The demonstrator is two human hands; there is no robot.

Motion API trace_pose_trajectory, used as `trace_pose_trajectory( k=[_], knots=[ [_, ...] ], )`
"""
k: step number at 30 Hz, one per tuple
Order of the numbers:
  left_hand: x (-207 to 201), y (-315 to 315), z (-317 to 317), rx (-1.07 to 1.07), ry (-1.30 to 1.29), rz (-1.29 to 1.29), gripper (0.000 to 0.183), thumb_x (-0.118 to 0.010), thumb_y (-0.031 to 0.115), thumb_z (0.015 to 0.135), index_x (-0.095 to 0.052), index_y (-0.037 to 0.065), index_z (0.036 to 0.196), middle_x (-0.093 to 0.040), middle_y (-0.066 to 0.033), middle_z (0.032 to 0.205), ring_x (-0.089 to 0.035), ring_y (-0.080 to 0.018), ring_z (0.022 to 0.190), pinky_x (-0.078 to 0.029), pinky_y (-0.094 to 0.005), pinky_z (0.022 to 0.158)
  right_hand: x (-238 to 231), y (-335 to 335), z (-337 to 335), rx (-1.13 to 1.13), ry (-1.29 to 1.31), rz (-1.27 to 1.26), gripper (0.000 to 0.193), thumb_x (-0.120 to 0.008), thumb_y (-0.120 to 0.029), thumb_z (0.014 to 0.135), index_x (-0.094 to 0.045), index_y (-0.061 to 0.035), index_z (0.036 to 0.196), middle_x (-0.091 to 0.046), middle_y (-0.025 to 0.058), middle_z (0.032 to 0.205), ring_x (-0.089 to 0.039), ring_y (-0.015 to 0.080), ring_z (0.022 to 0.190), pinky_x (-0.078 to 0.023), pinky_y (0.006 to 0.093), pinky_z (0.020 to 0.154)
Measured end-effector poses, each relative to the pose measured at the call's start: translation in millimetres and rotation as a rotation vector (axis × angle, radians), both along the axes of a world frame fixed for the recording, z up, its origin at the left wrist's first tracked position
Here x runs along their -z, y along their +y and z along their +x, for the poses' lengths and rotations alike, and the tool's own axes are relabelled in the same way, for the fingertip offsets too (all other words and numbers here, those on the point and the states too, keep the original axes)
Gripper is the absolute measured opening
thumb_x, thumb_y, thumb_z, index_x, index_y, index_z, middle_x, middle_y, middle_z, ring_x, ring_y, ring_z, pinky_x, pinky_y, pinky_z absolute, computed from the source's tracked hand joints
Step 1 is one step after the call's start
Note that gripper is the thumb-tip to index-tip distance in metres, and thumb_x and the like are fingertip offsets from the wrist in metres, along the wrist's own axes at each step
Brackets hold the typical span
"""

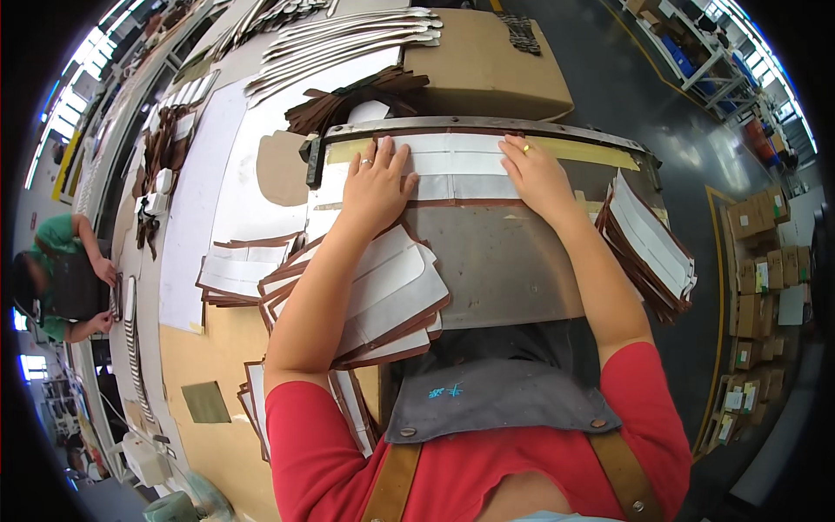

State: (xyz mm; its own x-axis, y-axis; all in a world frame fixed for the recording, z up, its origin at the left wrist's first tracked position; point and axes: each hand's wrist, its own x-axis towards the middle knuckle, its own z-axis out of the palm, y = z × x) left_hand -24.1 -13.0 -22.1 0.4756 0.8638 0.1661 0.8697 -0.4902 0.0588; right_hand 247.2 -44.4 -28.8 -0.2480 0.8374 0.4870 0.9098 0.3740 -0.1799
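- Busy workshop all round: dark shiny floor off at 2 o'clock, cartons racked out at 4, and a person in green sitting between 8 and 9. (Clock's centred on the white panel.)
- So, the white panel: it's lying flat on the gray plate, right up near the metal bar at 12. Long and rectangular, with thin brown edging along the bottom, a seam line down the middle, a lengthwise line, and a slightly grayer lower band.
- Left hand is palm down at its 9 o'clock end, fingers spread apart and laid on top. Right hand is doing much the same at 3, fingers stretched over that end. Both look like pressing rather than pinching; can't really tell what the right thumb's up to.
- Writing-wise, there's blue lettering on the dark apron at 6, and some cartons wear pale labels too small to make out.
- Edges: the bar runs along the 12 side, and whether the panel's top edge tucks under it, I can't tell. Bare gray plate stretches toward 6. A fanned stack of similar panels crowds the 7 o'clock side by the left forearm, with another stack leaning at 4, near the right forearm.
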Motion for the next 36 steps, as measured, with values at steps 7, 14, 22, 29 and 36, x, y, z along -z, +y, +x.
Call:
trace_pose_trajectory(
  k=[7,14,22,29,36],
  knots=[
    [5,3,5,0.011,-0.069,-0.014,0.050,-0.043,0.038,0.093,-0.040,0.010,0.135,-0.037,-0.0176,0.141,-0.030,-0.0362,0.132,-0.027,-0.0434,0.107,9,1,5,0.058,-0.088,-0.020,0.033,-0.049,-0.023,0.092,-0.056,-0.0043,0.118,-0.055,0.0111,0.124,-0.050,0.0261,0.116,-0.040,0.0381,0.099],
    [3,1,6,0.030,-0.086,0.074,0.046,-0.049,0.032,0.091,-0.044,0.006,0.128,-0.045,-0.0170,0.130,-0.043,-0.0365,0.119,-0.036,-0.0422,0.099,-17,-11,-11,0.106,-0.001,-0.218,0.030,-0.054,-0.016,0.088,-0.057,-0.0021,0.114,-0.056,0.0101,0.121,-0.052,0.0265,0.114,-0.044,0.0374,0.093],
    [1,-1,9,0.048,-0.135,0.073,0.038,-0.054,0.026,0.088,-0.049,0.004,0.118,-0.051,-0.0153,0.119,-0.051,-0.0361,0.106,-0.047,-0.0421,0.084,-7,-14,-10,0.072,-0.098,-0.062,0.029,-0.055,-0.013,0.086,-0.057,-0.0002,0.112,-0.058,0.0130,0.117,-0.055,0.0282,0.110,-0.046,0.0367,0.092],
    [4,-2,8,0.073,-0.169,0.146,0.035,-0.055,0.024,0.087,-0.050,0.005,0.117,-0.053,-0.0148,0.114,-0.053,-0.0358,0.103,-0.047,-0.0426,0.081,-2,-13,-6,0.062,-0.102,-0.053,0.029,-0.053,-0.012,0.087,-0.058,-0.0015,0.114,-0.058,0.0124,0.118,-0.054,0.0279,0.111,-0.045,0.0376,0.094],
    [8,14,-3,0.038,-0.268,0.069,0.033,-0.057,0.019,0.085,-0.050,0.004,0.113,-0.052,-0.0138,0.111,-0.054,-0.0351,0.093,-0.044,-0.0413,0.080,-26,-11,-5,-0.016,0.003,-0.166,0.029,-0.059,-0.014,0.083,-0.059,-0.0029,0.109,-0.059,0.0103,0.112,-0.055,0.0291,0.104,-0.044,0.0380,0.088]
  ],
)
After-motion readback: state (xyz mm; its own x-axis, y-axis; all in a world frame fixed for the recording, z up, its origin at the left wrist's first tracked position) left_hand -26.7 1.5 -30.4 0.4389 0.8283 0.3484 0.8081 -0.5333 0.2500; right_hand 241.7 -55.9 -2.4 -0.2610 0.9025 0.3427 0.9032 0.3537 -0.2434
